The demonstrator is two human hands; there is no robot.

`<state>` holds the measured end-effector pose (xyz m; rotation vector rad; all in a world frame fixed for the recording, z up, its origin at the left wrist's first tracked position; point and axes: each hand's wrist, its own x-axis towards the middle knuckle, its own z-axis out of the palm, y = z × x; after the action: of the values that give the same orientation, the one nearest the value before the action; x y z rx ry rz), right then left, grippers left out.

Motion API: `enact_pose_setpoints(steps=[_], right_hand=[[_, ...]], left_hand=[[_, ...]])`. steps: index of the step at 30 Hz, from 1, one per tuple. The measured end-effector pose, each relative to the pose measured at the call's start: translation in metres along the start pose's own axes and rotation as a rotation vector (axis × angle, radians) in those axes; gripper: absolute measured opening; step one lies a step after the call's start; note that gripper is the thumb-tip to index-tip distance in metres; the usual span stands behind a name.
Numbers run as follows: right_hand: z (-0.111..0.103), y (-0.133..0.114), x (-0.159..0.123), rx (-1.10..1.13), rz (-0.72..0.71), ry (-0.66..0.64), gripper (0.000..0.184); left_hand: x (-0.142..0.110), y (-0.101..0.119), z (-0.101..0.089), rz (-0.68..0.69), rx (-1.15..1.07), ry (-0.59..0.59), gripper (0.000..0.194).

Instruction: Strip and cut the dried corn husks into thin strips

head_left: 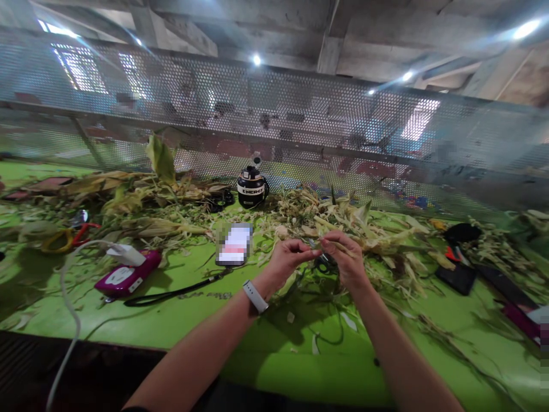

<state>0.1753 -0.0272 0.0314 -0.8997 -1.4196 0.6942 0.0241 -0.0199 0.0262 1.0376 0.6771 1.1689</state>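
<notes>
Over the near middle of the green table, my left hand and my right hand meet at their fingertips. Both are closed in a pinch on what looks like a thin, pale strip of corn husk, mostly covered by the fingers. A white band circles my left wrist. Just behind my hands spreads a heap of corn husks, shredded and whole. A dark coiled cable shows partly below the fingertips. Left of my hands lies a phone with a lit screen and a black strap.
A magenta power strip with a white plug sits at left, near red-handled scissors. Behind stand a black bottle and a perforated metal screen. More husks pile at back left; a black device lies right.
</notes>
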Motion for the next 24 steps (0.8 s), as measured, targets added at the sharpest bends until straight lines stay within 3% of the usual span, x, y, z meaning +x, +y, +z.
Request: enact_pose_setpoints(steps=[14, 18, 24], right_hand=[[0.005, 0.001, -0.002, -0.032, 0.024, -0.065, 0.017], [0.007, 0.002, -0.003, -0.036, 0.049, -0.155, 0.021], [0.010, 0.006, -0.003, -0.211, -0.101, -0.192, 0.013]], left_hand=[[0.000, -0.002, 0.002, -0.019, -0.132, 0.082, 0.040], [0.003, -0.009, -0.001, -0.084, -0.283, 0.119, 0.040], [0.006, -0.018, -0.002, -0.166, -0.409, 0.175, 0.038]])
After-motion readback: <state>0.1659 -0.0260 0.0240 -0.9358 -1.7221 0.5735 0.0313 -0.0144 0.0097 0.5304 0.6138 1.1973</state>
